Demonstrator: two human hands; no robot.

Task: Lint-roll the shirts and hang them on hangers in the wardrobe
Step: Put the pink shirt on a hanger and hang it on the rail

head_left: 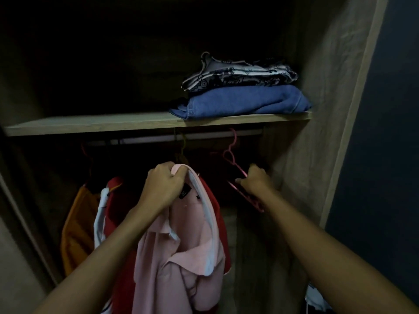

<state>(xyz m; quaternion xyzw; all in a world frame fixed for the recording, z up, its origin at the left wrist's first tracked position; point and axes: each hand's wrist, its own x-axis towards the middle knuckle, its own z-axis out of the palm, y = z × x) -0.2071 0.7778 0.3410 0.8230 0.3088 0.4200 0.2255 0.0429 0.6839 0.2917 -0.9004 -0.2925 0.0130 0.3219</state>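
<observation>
left hand (163, 186) grips shirt (181, 257) collar; right hand (255, 181) pinches hanger (236, 167) under the rail (204, 137); hanger may snag, shirt slip.

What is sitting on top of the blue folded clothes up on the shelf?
A folded black-and-white patterned garment lies on the blue denim pile. What looks like a hanger hook pokes out at its left end. The rest of it is hidden in the fabric.

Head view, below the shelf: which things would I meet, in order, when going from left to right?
Orange garment → left hand gripping the pink shirt → right hand holding the pink hanger → wardrobe side wall. The red shirt is left out: it overlaps the pink one.
</observation>
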